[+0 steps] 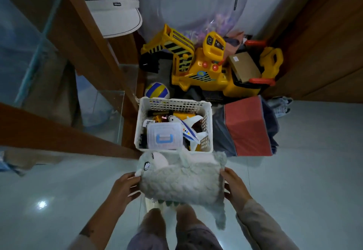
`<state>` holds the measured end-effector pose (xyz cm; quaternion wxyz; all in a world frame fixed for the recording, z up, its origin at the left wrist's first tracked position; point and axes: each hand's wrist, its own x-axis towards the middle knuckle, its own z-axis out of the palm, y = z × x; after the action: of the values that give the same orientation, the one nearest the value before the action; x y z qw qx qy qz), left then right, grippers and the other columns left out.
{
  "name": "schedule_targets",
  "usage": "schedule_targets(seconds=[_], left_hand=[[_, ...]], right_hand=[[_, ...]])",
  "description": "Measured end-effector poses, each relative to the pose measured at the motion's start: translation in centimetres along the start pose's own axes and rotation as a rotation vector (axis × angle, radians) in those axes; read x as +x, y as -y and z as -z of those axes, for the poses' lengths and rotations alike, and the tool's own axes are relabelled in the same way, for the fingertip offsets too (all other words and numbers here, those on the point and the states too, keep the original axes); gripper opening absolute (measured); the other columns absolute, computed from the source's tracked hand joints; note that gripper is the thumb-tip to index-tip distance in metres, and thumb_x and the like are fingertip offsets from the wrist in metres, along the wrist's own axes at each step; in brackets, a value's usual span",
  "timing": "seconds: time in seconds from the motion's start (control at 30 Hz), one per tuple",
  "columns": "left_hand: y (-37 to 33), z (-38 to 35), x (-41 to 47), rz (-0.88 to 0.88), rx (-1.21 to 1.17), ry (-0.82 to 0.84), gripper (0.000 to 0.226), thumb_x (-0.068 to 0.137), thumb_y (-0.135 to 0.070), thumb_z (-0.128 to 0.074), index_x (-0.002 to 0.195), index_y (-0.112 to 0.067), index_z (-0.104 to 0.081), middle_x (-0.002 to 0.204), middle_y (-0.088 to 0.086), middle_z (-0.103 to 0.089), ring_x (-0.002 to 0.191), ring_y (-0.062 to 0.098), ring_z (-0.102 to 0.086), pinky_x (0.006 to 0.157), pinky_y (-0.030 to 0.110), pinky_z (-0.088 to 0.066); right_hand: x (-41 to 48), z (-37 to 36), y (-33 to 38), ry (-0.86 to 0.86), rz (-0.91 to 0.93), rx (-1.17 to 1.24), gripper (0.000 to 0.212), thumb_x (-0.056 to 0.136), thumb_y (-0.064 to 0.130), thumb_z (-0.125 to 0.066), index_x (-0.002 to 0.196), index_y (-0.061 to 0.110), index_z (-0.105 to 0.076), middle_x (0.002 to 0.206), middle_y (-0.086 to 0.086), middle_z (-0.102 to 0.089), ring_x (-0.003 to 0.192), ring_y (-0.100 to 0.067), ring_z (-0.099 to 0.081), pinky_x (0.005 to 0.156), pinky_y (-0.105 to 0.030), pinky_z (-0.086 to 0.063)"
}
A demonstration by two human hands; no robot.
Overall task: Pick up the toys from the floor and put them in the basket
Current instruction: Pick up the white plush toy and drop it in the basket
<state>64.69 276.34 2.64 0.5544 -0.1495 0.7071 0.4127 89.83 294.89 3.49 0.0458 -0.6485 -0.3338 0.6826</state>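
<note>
Hidden parts: the near wall of the white basket [207,124] is covered by the grey plush toy [181,181], and the floor under the toy cannot be seen.
Hard to see: the things deep in the basket are dark and mixed up; only a clear box with a blue handle [164,138], a toy plane [186,128] and some yellow bits can be told apart.
Cut off: both arms leave the picture at the bottom edge, and the person's legs [172,228] show only in part.
Blurry: the plush toy's tail hangs down on the right and looks smeared.
Left hand [124,188]: it presses on the left end of the plush toy, near its face, with fingers spread and curled onto the fur.
Right hand [234,186]: it grips the right end of the plush toy, fingers wrapped on the fur, thumb on top.
Plush toy: it is held up between both hands, lying sideways, just in front of the basket and over its near edge.
Basket: it sits on the pale floor [314,171], close to a wooden shelf post [94,53].
Behind the basket: a striped ball [157,90] and a big yellow ride-on digger [198,63].
Beside the basket: a red box [247,125] on the right.
</note>
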Motion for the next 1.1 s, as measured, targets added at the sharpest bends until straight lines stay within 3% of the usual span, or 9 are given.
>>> schedule_targets(seconds=[0.13,0.3,0.4,0.6,0.67,0.77,0.83,0.93,1.1], left_hand=[[-4.1,-2.4,4.4,-0.058,0.134,-0.016,0.034,0.088,-0.006,-0.057,0.115,-0.026,-0.054,0.094,0.012,-0.064,0.078,0.025,-0.060,0.071,0.030,-0.048],[-7.4,-4.0,13.2,-0.066,0.153,-0.071,0.042,0.091,-0.005,-0.050,0.132,-0.015,-0.049,0.112,0.014,-0.055,0.088,0.027,-0.054,0.062,0.027,-0.045],[-7.7,-4.1,19.8,-0.044,0.169,-0.112,0.043,0.091,-0.005,-0.048,0.133,-0.012,-0.049,0.120,0.023,-0.057,0.089,0.028,-0.055,0.060,0.028,-0.045],[-6.4,-3.5,31.8,0.081,-0.101,-0.139,0.026,0.093,-0.005,-0.045,0.115,-0.015,-0.055,0.085,0.007,-0.056,0.072,0.024,-0.057,0.060,0.028,-0.043],[-5.9,-3.2,35.3,0.064,-0.112,-0.161,0.020,0.094,-0.015,-0.046,0.109,-0.011,-0.058,0.087,0.006,-0.057,0.068,0.019,-0.053,0.061,0.027,-0.040],[-4.7,-2.5,39.9,-0.005,-0.024,-0.215,0.043,0.095,-0.031,-0.043,0.130,-0.005,-0.050,0.126,0.014,-0.056,0.102,0.028,-0.058,0.087,0.038,-0.047],[-4.0,-2.0,42.5,-0.002,0.008,-0.267,0.050,0.095,-0.039,-0.041,0.136,-0.010,-0.046,0.131,0.013,-0.052,0.120,0.030,-0.052,0.097,0.041,-0.042],[-3.2,-1.1,45.1,0.016,0.040,-0.327,0.050,0.095,-0.046,-0.037,0.130,-0.012,-0.053,0.115,0.009,-0.053,0.095,0.025,-0.056,0.087,0.036,-0.044],[-2.8,-1.1,46.3,-0.053,0.424,-0.393,0.059,0.094,-0.047,-0.034,0.122,0.000,-0.056,0.126,0.027,-0.059,0.103,0.039,-0.057,0.091,0.046,-0.046]], right_hand=[[5.8,-1.2,3.7,-0.036,-0.035,-0.057,0.010,0.092,0.025,-0.052,0.088,0.025,-0.061,0.109,-0.003,-0.058,0.093,-0.021,-0.053,0.065,-0.029,-0.044],[13.9,-4.6,6.9,-0.014,-0.028,-0.057,0.016,0.091,0.023,-0.054,0.106,0.027,-0.058,0.117,-0.002,-0.057,0.106,-0.023,-0.052,0.068,-0.031,-0.047],[19.9,-7.4,6.9,-0.001,0.002,-0.084,0.014,0.092,0.025,-0.053,0.104,0.028,-0.060,0.117,-0.002,-0.058,0.108,-0.024,-0.052,0.076,-0.034,-0.048],[33.1,-12.5,3.3,0.007,0.009,-0.123,0.029,0.094,0.024,-0.048,0.121,0.024,-0.058,0.101,0.001,-0.060,0.100,-0.022,-0.052,0.085,-0.034,-0.043],[37.0,-14.0,1.3,0.028,0.002,-0.136,0.026,0.096,0.021,-0.046,0.119,0.022,-0.058,0.092,0.004,-0.060,0.096,-0.021,-0.053,0.085,-0.036,-0.045],[41.5,-16.1,-1.7,0.047,-0.034,-0.167,0.036,0.098,0.019,-0.042,0.132,0.014,-0.052,0.113,-0.005,-0.063,0.112,-0.029,-0.056,0.101,-0.044,-0.045],[43.5,-17.1,-3.1,0.048,-0.067,-0.217,0.039,0.098,0.019,-0.042,0.136,0.014,-0.049,0.134,-0.011,-0.056,0.125,-0.032,-0.051,0.108,-0.049,-0.040],[45.8,-18.2,-4.4,0.061,-0.076,-0.395,0.043,0.097,0.024,-0.042,0.140,0.016,-0.044,0.143,-0.012,-0.049,0.132,-0.034,-0.045,0.112,-0.051,-0.035],[47.5,-18.8,-4.1,-0.001,-0.081,-0.664,0.037,0.096,0.016,-0.040,0.131,0.009,-0.050,0.130,-0.021,-0.057,0.118,-0.040,-0.054,0.101,-0.052,-0.046]])
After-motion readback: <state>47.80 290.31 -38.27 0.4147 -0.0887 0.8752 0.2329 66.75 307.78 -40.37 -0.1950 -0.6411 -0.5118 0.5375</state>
